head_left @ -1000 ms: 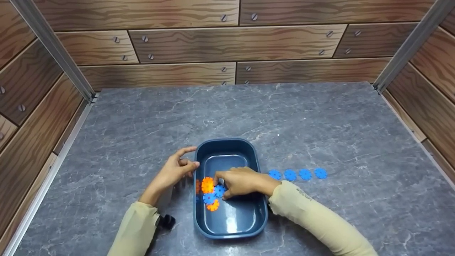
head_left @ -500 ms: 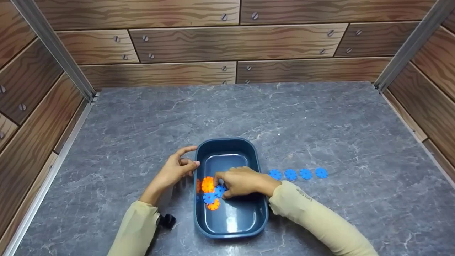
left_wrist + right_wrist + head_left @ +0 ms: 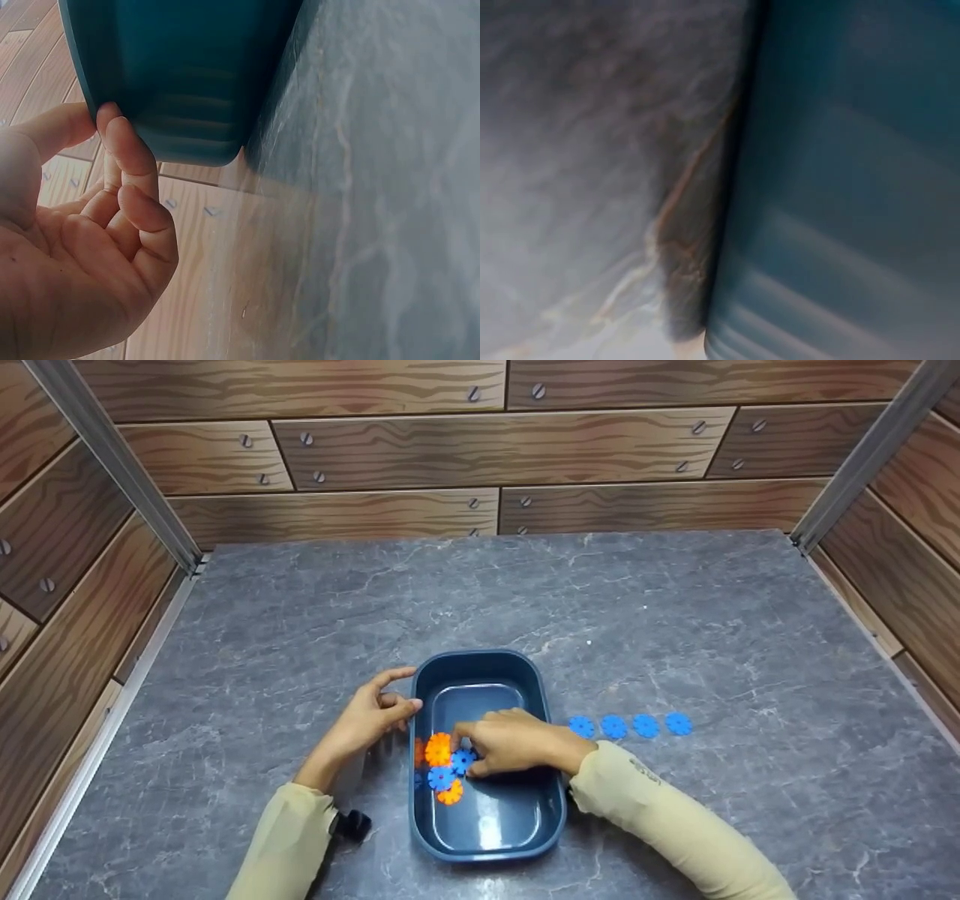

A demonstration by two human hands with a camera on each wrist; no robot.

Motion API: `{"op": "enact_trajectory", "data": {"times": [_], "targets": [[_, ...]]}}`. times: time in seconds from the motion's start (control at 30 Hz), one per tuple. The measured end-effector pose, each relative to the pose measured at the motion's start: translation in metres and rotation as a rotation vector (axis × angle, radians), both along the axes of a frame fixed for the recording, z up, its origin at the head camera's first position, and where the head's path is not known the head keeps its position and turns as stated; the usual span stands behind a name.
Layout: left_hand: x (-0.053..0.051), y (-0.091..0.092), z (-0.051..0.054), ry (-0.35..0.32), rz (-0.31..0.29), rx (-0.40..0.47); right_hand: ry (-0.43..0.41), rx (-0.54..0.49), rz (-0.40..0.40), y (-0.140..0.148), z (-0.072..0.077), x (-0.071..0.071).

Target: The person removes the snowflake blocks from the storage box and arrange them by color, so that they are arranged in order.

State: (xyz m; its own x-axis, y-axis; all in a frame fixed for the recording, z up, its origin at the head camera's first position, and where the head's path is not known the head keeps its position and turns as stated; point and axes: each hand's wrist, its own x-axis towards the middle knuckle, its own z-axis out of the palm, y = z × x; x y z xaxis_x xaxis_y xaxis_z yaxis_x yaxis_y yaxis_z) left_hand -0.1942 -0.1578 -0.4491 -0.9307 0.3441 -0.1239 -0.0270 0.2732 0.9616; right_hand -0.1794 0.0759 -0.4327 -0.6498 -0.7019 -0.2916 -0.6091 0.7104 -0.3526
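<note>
A dark blue plastic tub (image 3: pixel 487 855) stands on the grey table. At its left rim is my left hand (image 3: pixel 367 720); in the left wrist view its thumb and fingertips pinch the edge of the tub wall (image 3: pixel 187 90). My right hand (image 3: pixel 510 744) reaches down inside, index finger and thumb on a blue notched disc (image 3: pixel 463 762), which they appear to pinch. Beside that disc lie another blue disc (image 3: pixel 441 778), an orange disc (image 3: pixel 439 750) and a second orange disc (image 3: pixel 450 792), partly overlapping. The right wrist view holds only the tub's outer wall (image 3: pixel 840 225) and the tabletop; the hand is outside it.
Several blue discs (image 3: pixel 646 725) lie in a row on the table (image 3: pixel 750 660) right of the tub, by the right wrist. A black object (image 3: pixel 354 826) sits at the left sleeve. Wood-patterned walls (image 3: pixel 480 450) enclose the table at the back and sides.
Both hands keep their places. The blue disc under the right fingers has turned or shifted very slightly; the other discs and the tub look the same.
</note>
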Motion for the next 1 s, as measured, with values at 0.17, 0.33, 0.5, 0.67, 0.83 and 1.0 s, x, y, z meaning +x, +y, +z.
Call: {"op": "enact_trajectory", "data": {"times": [0.17, 0.33, 0.5, 0.67, 0.83, 1.0], "targets": [[-0.001, 0.0, 0.0, 0.003, -0.001, -0.004, -0.006, -0.045, 0.002, 0.003, 0.003, 0.0], [-0.001, -0.001, 0.0, 0.005, -0.014, 0.005, -0.008, -0.087, 0.005, 0.007, 0.009, 0.002], [0.0, -0.001, 0.001, -0.013, -0.012, 0.006, 0.022, -0.162, 0.012, 0.014, 0.019, 0.003], [0.001, -0.001, 0.001, -0.016, -0.012, -0.002, 0.023, -0.219, -0.017, 0.022, 0.029, 0.002], [0.001, 0.0, 0.001, -0.013, -0.008, -0.013, 0.01, -0.245, -0.04, 0.031, 0.037, 0.001], [0.001, -0.001, 0.001, -0.007, 0.001, -0.021, 0.033, -0.271, -0.051, 0.041, 0.044, 0.001]]}}
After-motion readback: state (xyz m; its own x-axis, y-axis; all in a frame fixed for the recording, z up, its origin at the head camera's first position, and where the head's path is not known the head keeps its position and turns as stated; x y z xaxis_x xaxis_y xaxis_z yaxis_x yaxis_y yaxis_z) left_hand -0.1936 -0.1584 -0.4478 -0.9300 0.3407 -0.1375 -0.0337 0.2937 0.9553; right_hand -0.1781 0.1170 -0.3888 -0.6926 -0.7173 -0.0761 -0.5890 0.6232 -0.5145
